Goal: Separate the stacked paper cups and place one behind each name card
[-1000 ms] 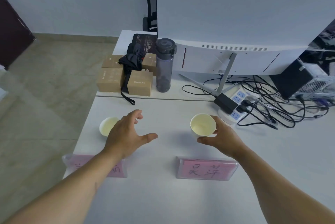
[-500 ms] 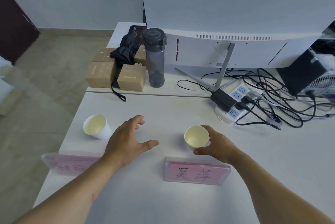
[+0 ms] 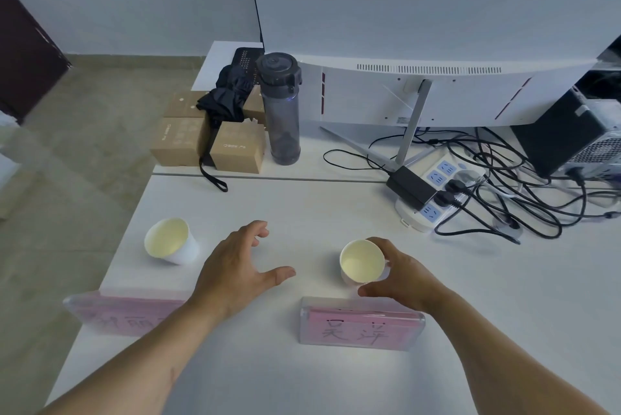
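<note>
Two white paper cups stand upright on the white table (image 3: 336,381). The left cup (image 3: 169,241) sits alone behind the left pink name card (image 3: 111,313). My right hand (image 3: 400,277) wraps around the right cup (image 3: 361,261), which rests on the table just behind the right pink name card (image 3: 361,325). Between the two cups my left hand (image 3: 238,268) hovers with fingers spread, holding nothing. My left forearm hides part of the left card.
At the back stand cardboard boxes (image 3: 208,142), a black folded umbrella (image 3: 228,102), a dark water bottle (image 3: 280,108), a white monitor (image 3: 420,45), a power strip (image 3: 437,189) with tangled cables and a computer tower (image 3: 571,132). The table's left edge drops to the floor.
My right hand has brought its cup down and nearer the right name card. My left hand has drawn away from the left cup, which now stands free. The view has tilted down.
</note>
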A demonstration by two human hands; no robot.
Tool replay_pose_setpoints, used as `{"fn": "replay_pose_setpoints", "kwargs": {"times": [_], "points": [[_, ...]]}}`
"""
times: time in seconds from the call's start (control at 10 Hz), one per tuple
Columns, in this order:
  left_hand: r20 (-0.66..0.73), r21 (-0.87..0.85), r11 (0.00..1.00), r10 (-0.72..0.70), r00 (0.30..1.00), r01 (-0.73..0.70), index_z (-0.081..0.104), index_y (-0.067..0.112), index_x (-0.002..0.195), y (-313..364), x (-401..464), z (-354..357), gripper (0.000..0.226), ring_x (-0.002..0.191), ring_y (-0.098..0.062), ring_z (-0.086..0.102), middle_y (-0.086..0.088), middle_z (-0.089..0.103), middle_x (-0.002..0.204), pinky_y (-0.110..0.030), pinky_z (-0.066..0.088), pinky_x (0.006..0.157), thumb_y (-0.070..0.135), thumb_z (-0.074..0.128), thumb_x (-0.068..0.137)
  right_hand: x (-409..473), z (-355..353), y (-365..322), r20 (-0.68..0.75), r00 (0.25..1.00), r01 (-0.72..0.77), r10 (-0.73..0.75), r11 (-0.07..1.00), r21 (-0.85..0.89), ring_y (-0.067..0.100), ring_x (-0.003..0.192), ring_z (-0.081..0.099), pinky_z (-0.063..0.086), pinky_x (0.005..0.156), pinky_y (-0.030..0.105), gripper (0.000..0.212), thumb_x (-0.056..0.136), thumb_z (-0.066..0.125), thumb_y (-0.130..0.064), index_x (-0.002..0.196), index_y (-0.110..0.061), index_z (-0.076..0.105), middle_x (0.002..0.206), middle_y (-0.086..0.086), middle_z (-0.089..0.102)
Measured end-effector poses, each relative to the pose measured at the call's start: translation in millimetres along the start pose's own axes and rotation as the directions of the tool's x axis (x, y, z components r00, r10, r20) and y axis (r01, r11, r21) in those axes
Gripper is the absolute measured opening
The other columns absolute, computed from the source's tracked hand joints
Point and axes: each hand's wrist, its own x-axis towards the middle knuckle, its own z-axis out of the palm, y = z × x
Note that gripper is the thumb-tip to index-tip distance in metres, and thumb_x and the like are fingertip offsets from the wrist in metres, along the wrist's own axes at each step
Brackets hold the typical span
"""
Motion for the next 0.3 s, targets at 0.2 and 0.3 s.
{"fn": "replay_pose_setpoints", "kwargs": {"times": [0.2,0.3], "points": [[-0.008,-0.019,1.000,0.001,1.000,-0.002,0.036,0.034,0.126,11.0,3.6,-15.4,0.090,0.105,-0.005,0.048,0.022,0.049,0.118,-0.028,0.041,0.084,0.079,0.058,0.052,-15.8,-22.5,-11.5,0.015,1.000,0.012,-0.012,1.000,-0.011,0.011,0.133,0.039,0.029,0.113,0.038,0.109,0.052,0.085,-0.055,0.141,-0.041,0.022,0.142,-0.017,0.044],[-0.035,-0.008,1.000,0.013,0.999,-0.013,0.036,0.034,0.126,19.5,2.9,-25.1,0.089,0.104,-0.004,0.047,0.022,0.049,0.118,-0.027,0.039,0.083,0.078,0.059,0.052,-28.8,-36.0,-17.3,-0.020,0.998,0.054,-0.054,0.999,0.004,0.007,0.135,0.035,0.029,0.114,0.039,0.118,0.043,0.080,-0.067,0.141,-0.042,0.020,0.144,-0.020,0.042]]}}
